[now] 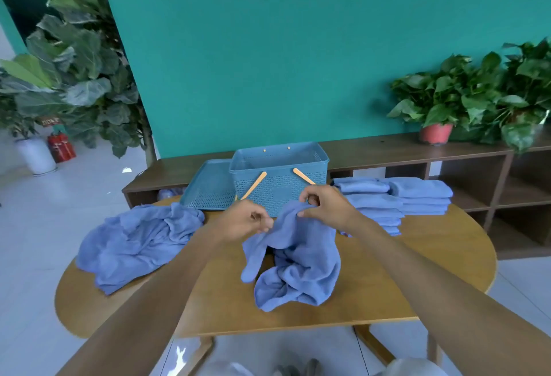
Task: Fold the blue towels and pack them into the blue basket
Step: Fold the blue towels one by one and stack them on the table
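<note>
A crumpled blue towel (pixel 301 259) hangs above the middle of the wooden table (pixel 432 280), its lower part bunched on the tabletop. My right hand (pixel 323 204) pinches its top edge. My left hand (pixel 246 222) pinches the same towel just to the left, fingers curled at its edge. The blue basket (pixel 280 173) stands open at the table's far side, right behind my hands, its two wooden handles folded down. A heap of unfolded blue towels (pixel 137 238) lies on the left. Two stacks of folded blue towels (pixel 396 199) sit on the right.
The basket's blue lid (pixel 208 186) leans flat to the left of the basket. A low dark wooden shelf (pixel 465 167) runs behind the table, with potted plants (pixel 453 101) on it at the right. A large plant (pixel 74 71) stands on the floor at the left.
</note>
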